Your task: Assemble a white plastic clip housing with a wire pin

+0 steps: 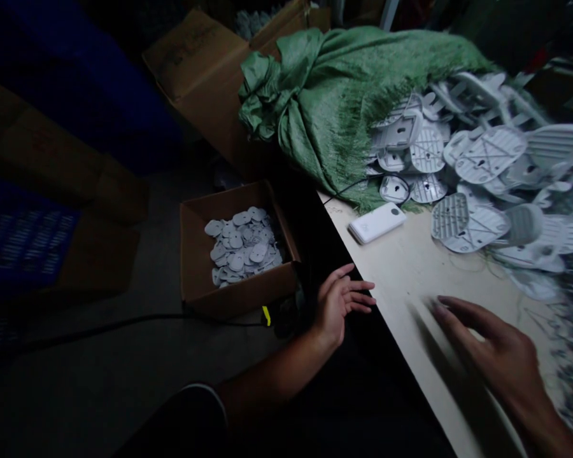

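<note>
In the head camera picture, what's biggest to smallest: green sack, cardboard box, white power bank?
Biggest is the green sack, next the cardboard box, and smallest the white power bank. Being nearer the camera could change how big they look.

The left hand (337, 305) hangs open at the edge of the worktop (401, 286), with a cardboard box (239, 299) of small grey discs (239, 245) at its ten o'clock, off the worktop. The right hand (494, 356), blurred, spreads open above the worktop. At its twelve o'clock lies a heap of grey ribbed plastic pieces (477, 159), against a green woven sack (344, 108). A white power bank (377, 222) and black cable (363, 181) sit beside the heap, at ten o'clock.
</note>
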Demonstrator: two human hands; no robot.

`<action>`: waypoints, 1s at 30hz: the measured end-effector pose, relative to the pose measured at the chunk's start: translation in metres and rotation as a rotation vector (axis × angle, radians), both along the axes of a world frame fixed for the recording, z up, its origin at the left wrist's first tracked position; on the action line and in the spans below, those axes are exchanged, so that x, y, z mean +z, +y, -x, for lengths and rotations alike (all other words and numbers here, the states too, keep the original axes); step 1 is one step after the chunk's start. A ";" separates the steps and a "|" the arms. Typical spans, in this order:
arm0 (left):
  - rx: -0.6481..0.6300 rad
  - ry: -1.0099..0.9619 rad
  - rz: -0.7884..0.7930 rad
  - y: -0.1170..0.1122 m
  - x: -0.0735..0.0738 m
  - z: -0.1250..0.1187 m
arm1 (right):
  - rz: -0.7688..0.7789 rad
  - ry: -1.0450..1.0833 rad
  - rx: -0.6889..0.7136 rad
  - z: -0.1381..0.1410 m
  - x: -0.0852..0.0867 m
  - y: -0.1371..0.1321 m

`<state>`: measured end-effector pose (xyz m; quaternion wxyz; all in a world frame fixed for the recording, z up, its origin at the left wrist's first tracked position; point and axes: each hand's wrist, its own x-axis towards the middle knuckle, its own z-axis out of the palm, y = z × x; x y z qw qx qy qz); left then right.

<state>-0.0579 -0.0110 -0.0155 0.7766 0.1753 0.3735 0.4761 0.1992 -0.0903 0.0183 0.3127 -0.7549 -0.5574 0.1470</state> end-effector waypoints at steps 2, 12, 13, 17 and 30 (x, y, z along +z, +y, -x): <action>-0.023 0.041 -0.092 0.004 -0.002 -0.002 | -0.118 -0.154 0.112 0.001 -0.002 0.006; -0.110 0.162 -0.457 0.048 -0.010 -0.046 | -0.279 -0.489 0.381 -0.007 -0.040 0.055; -0.135 0.184 -0.504 0.053 -0.011 -0.053 | -0.279 -0.488 0.373 -0.009 -0.045 0.057; -0.230 0.363 -0.661 0.071 -0.010 -0.076 | -0.266 -0.500 0.377 -0.012 -0.057 0.059; -0.426 0.827 -0.897 0.072 0.000 -0.085 | -0.233 -0.534 0.319 0.000 -0.061 0.055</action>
